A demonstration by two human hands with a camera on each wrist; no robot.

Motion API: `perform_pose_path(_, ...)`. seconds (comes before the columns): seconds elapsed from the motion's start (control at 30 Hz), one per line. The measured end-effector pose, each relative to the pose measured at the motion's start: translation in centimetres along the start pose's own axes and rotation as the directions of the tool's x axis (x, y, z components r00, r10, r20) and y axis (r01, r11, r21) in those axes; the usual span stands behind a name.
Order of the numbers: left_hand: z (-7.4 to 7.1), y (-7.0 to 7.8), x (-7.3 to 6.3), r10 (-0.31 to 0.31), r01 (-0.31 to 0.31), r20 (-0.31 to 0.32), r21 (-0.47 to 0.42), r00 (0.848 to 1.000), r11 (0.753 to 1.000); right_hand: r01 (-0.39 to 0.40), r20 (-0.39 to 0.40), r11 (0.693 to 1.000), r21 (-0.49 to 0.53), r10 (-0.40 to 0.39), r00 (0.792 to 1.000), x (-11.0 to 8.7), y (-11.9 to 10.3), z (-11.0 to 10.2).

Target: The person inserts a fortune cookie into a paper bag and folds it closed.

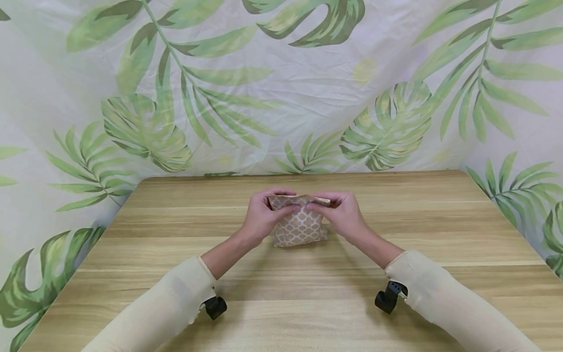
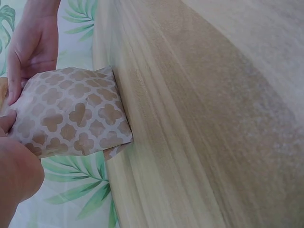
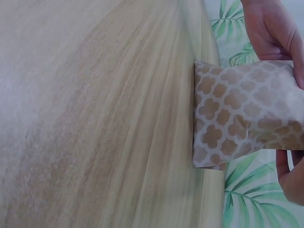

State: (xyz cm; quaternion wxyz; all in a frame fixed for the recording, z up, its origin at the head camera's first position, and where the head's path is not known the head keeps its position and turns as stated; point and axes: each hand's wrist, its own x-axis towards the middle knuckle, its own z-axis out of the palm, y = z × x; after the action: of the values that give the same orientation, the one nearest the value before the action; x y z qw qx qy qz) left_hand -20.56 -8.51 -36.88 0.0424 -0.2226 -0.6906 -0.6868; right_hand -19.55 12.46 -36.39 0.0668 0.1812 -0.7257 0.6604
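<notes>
A small brown paper bag with a white lattice pattern stands upright on the table, its bottom edge at the wood. My left hand pinches the bag's top from the left, thumb on the near face and fingers behind. On the opposite side, my right hand pinches the top edge the same way, the two thumbs pointing toward each other. In the left wrist view the bag looks puffed out, with creases near the top. What is inside the bag is hidden.
The wooden table reaches back to a hanging cloth printed with green leaves. Black wrist cameras hang below both sleeves, just above the tabletop in the head view.
</notes>
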Motion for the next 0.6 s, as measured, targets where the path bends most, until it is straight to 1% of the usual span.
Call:
perform_pose_path(0.1,0.07,0.08,0.08,0.005,-0.005,-0.009,0.012,1.000,1.000,-0.005,-0.001,1.000,0.027,0.005,1.000,0.06,-0.16,0.15)
perform_pose_path(0.2,0.10,0.24,0.07,0.013,-0.013,-0.016,0.026,1.000,1.000,-0.005,-0.009,1.000,0.024,0.005,1.000,0.08,-0.40,0.26)
perform_pose_path(0.33,0.06,0.34,0.09,0.049,-0.048,-0.014,0.062,0.999,0.997,0.008,-0.024,1.000,0.011,-0.008,1.000,0.05,-0.55,0.30)
perform_pose_path(0.43,0.03,0.46,0.19,0.084,-0.084,0.000,0.088,0.996,0.993,0.034,-0.042,0.999,-0.012,-0.034,0.999,0.10,-0.55,0.25)
perform_pose_path(0.53,-0.02,0.52,0.27,0.099,-0.101,0.021,0.101,0.995,0.990,0.050,-0.057,0.998,-0.046,-0.053,0.997,0.20,-0.44,0.12)
perform_pose_path(0.6,-0.05,0.50,0.29,0.097,-0.100,0.031,0.105,0.995,0.989,0.051,-0.059,0.997,-0.063,-0.055,0.997,0.24,-0.33,0.02)
